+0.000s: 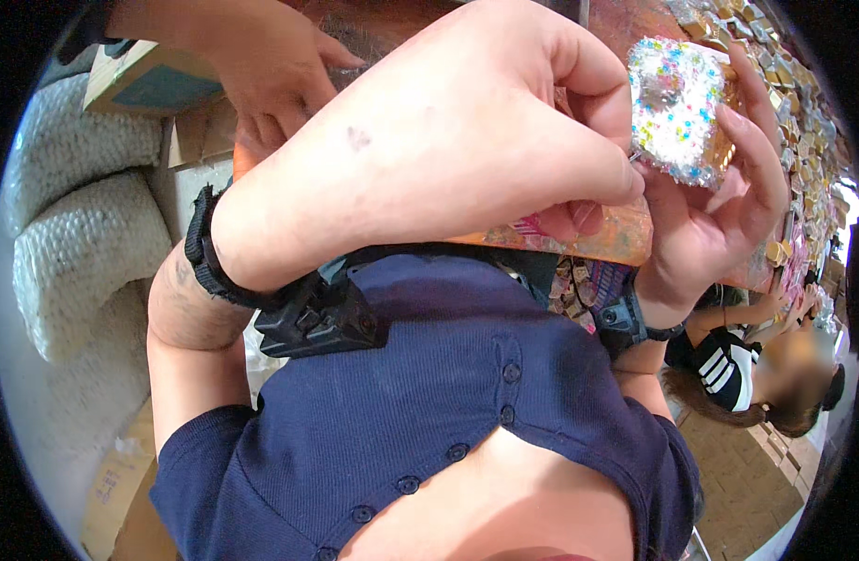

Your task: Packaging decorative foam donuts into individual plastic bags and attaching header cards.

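At the upper right my right hand holds a small block. Its face is crusted with white grains and pink, blue, green and yellow beads, and a brown side shows beneath the fingers. The right fingers curl round its right side and lower edge. My left hand reaches across from the left, with thumb and forefinger pinched together at the block's lower left corner. A tiny thin metallic tip shows at that pinch; the rest of it is hidden. Something pink lies partly covered below the left hand.
The worn orange-brown table lies under my hands. Another person's hand is at the upper left, near a wooden box. Bubble wrap stands at the left. Many small blocks and a person in black are at the right.
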Demonstrator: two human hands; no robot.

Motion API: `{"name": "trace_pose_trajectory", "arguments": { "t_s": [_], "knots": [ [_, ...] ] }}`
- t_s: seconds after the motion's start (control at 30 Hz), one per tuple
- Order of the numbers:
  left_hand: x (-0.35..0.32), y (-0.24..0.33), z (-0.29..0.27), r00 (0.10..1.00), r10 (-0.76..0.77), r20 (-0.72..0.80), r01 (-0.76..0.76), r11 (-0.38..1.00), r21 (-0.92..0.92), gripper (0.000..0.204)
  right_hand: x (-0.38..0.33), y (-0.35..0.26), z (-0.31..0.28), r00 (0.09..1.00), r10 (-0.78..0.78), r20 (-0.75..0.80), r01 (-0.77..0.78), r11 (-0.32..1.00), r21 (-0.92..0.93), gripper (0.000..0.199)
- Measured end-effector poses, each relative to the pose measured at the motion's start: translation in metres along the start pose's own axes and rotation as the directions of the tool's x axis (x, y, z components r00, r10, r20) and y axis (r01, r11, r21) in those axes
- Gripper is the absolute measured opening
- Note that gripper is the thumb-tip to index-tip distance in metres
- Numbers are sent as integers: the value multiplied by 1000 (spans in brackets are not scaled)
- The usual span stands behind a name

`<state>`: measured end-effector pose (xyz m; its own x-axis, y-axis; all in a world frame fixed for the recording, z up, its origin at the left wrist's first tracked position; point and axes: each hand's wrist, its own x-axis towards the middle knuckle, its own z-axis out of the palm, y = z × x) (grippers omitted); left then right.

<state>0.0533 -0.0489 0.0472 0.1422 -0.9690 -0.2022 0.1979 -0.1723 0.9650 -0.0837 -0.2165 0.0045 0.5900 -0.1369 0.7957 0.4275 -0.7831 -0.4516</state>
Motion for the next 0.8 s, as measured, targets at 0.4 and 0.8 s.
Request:
{"name": "trace_pose_trajectory", "arguments": {
  "t_s": [0.4,0.8],
  "knots": [
    [-5,3,-2,998,-16,57,11,996,92,25,11,-15,-6,995,-42,87,47,997,-62,55],
    [-8,6,-7,993,-7,114,-18,977,214,38,15,-15,3,983,-179,42,179,984,-6,54]
  ]
}}
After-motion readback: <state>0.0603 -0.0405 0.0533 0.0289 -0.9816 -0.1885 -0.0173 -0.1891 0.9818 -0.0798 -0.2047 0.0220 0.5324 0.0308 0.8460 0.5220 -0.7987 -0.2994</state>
